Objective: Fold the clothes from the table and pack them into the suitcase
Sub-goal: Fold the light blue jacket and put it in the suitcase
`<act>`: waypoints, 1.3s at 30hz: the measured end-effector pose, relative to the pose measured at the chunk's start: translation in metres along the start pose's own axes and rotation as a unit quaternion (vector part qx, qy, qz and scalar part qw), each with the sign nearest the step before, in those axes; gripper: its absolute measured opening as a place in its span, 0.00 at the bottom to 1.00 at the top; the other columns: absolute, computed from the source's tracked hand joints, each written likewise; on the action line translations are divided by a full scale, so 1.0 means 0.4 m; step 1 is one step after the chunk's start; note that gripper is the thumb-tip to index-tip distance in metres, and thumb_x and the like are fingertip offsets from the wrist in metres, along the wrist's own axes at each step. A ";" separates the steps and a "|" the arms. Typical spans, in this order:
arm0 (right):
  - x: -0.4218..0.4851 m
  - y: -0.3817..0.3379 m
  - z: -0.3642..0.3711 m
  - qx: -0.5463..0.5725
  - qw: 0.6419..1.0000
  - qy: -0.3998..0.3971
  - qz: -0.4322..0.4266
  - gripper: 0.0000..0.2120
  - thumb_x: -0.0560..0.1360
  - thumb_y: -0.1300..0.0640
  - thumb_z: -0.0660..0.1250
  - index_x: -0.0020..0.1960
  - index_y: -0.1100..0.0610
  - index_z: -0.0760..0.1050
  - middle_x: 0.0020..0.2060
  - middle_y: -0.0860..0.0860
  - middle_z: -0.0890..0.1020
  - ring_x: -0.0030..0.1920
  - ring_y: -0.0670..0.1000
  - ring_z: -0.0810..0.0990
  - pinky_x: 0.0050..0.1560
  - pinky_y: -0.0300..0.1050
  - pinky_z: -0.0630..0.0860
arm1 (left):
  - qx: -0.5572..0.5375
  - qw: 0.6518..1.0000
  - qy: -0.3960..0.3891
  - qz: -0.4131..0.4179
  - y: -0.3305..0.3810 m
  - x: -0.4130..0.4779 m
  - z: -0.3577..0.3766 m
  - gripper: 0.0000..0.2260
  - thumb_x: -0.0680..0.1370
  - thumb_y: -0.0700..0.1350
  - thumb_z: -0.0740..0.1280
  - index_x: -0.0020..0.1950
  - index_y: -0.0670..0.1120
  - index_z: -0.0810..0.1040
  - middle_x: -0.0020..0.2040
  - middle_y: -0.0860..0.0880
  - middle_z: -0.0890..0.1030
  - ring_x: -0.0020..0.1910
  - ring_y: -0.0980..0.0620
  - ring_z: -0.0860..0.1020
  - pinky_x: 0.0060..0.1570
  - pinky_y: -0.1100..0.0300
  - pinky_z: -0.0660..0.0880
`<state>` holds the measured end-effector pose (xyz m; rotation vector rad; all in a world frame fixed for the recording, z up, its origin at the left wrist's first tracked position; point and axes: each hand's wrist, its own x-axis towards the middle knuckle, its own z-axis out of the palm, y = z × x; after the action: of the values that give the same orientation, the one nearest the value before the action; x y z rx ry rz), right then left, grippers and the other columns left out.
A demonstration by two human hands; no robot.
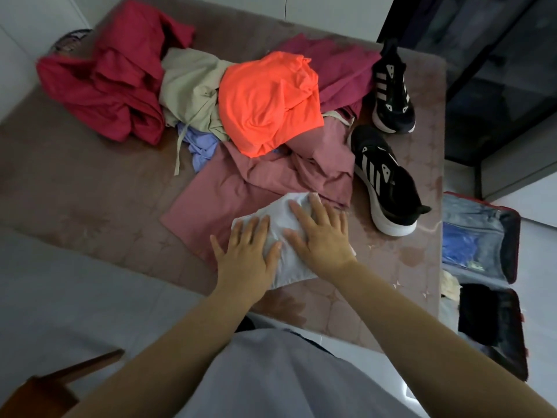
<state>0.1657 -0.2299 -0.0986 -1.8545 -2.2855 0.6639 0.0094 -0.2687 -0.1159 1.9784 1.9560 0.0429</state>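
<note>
A small folded white garment [278,215] lies near the table's front edge, partly on a dusty-pink garment [217,200]. My left hand [248,251] presses flat on its left part with straight fingers. My right hand [321,233] presses flat on its right part, fingers spread. Behind them lies a heap: a bright orange garment [265,101] on top, a beige one [190,86], a red one [111,82], a magenta one [340,70] and a light blue one [202,146]. The open suitcase [514,245] stands on the floor at the right, with blue and black items inside.
Two black sneakers with white stripes [388,86] [385,182] lie on the right side of the brown table [75,191]. A wooden chair [45,390] shows at the bottom left. A dark glass cabinet [497,70] stands at the back right.
</note>
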 end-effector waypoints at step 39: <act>-0.061 -0.017 -0.004 0.355 0.866 0.005 0.352 0.42 0.69 0.45 0.73 0.72 0.60 0.55 0.70 0.56 0.65 0.68 0.59 0.67 0.60 0.50 0.68 | -0.395 0.889 0.010 -0.231 -0.020 -0.040 -0.012 0.37 0.75 0.53 0.68 0.74 0.36 0.54 0.72 0.38 0.63 0.70 0.40 0.63 0.67 0.52 0.63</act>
<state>0.1661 -0.2536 -0.0902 -2.1731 -1.0083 1.3356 -0.0005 -0.2835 -0.1099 0.9765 1.9245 0.6293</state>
